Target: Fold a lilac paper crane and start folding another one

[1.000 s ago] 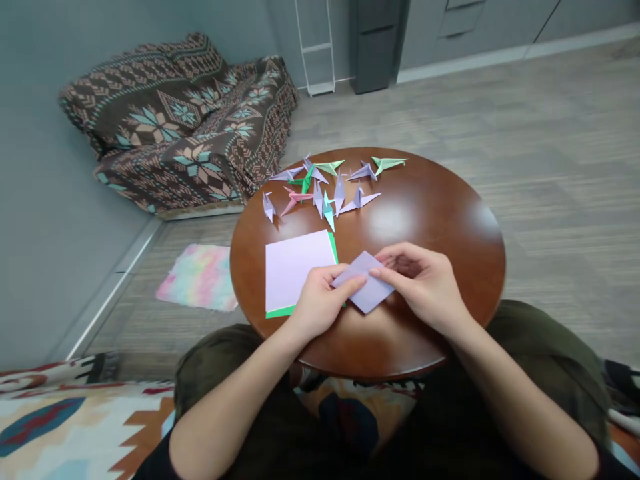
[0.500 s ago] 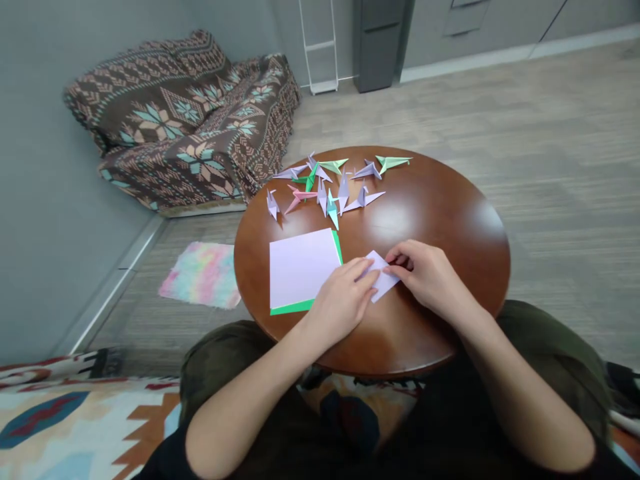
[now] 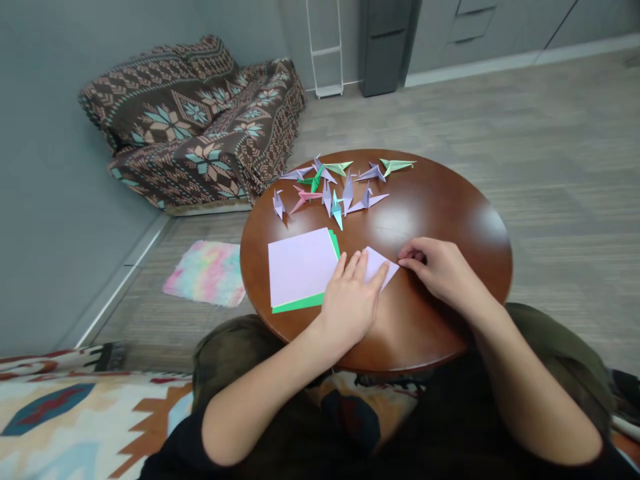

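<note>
A small folded piece of lilac paper (image 3: 376,264) lies on the round wooden table, its right end drawn to a point. My left hand (image 3: 354,297) lies over it with fingers stretched out, pressing the paper down and hiding its left part. At the pointed right corner, my right hand (image 3: 431,261) pinches with thumb and forefinger closed on the tip. Left of the folded piece is a stack of square paper sheets (image 3: 303,267), lilac on top with green edges showing below; my left hand partly covers its right edge.
Several folded paper cranes (image 3: 336,208) in lilac, green, pink and blue stand along the far left of the brown table (image 3: 450,200). A patterned sofa (image 3: 200,133) is beyond it. A pastel rug (image 3: 206,273) lies on the floor at left.
My left hand has spread its fingers flatter over the folded paper. My right hand has shifted slightly right to the corner tip. The whole view has moved a little.
</note>
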A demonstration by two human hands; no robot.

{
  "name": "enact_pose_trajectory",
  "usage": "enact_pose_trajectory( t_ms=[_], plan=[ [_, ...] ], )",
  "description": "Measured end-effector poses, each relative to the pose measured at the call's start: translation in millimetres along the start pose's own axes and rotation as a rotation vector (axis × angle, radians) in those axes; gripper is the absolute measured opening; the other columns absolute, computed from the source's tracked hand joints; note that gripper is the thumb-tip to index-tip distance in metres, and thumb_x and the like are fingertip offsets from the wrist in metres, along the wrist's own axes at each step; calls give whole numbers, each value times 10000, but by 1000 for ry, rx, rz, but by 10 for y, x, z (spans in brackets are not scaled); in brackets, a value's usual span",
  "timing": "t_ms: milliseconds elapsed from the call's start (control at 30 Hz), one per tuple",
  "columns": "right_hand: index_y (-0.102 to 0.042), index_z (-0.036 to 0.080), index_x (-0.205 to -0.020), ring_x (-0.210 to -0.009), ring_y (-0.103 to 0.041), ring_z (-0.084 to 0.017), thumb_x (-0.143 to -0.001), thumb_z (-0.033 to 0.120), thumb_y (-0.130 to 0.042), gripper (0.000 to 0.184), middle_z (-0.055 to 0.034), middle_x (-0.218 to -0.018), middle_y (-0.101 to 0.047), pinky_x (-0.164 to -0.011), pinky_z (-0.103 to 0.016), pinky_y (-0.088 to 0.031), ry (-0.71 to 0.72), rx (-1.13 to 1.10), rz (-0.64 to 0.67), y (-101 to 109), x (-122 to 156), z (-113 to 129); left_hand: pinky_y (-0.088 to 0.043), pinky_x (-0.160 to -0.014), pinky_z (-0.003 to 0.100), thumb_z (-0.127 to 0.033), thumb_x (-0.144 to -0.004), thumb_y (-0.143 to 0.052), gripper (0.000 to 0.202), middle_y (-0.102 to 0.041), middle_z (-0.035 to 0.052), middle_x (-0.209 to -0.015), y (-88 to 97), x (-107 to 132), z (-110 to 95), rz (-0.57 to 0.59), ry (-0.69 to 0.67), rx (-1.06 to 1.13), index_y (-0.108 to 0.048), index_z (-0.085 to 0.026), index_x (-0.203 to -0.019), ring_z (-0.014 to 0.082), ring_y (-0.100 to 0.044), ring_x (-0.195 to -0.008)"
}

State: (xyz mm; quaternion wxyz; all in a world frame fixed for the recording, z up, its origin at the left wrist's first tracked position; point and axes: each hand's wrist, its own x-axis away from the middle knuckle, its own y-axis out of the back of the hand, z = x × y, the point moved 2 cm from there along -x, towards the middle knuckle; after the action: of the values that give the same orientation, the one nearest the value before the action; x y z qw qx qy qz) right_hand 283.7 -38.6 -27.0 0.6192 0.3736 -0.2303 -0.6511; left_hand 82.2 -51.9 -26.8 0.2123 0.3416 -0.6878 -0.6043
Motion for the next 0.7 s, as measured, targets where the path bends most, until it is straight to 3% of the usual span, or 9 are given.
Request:
enact_pose_trajectory(
  t_ms=[267,633,700],
  plan=[
    [-728,193,-833,-733,-680,-223,-906,207,-668,96,-49,-788,-764,-708,-325,-448,-48,14,-3,-21,-28,6,-348,-1251,582,-323,-1042,-492,575,-366,241,-1677,29,36,-82,25,-6,-108,-434,-238,-1607,417,-357,-1557],
    [-725,197,-872,-745,-668,-209,-869,217,-734,22,-30,-815,-762,-673,-309,-430,-94,65,35,-58,-50,8,-296,-1265,610,-370,-1021,-527,631,-227,255,-1725,24,97,-64,48,-31,-22,-399,-227,-1623,463,-247,-1587],
    [-723,201,-876,-745,-667,-207,-868,214,-735,19,-26,-819,-763,-673,-308,-428,-96,65,41,-61,-52,9,-276,-1271,619,-395,-1015,-535,670,-196,268,-1728,16,101,-68,59,-32,-18,-374,-182,-1630,459,-221,-1596]
  ],
)
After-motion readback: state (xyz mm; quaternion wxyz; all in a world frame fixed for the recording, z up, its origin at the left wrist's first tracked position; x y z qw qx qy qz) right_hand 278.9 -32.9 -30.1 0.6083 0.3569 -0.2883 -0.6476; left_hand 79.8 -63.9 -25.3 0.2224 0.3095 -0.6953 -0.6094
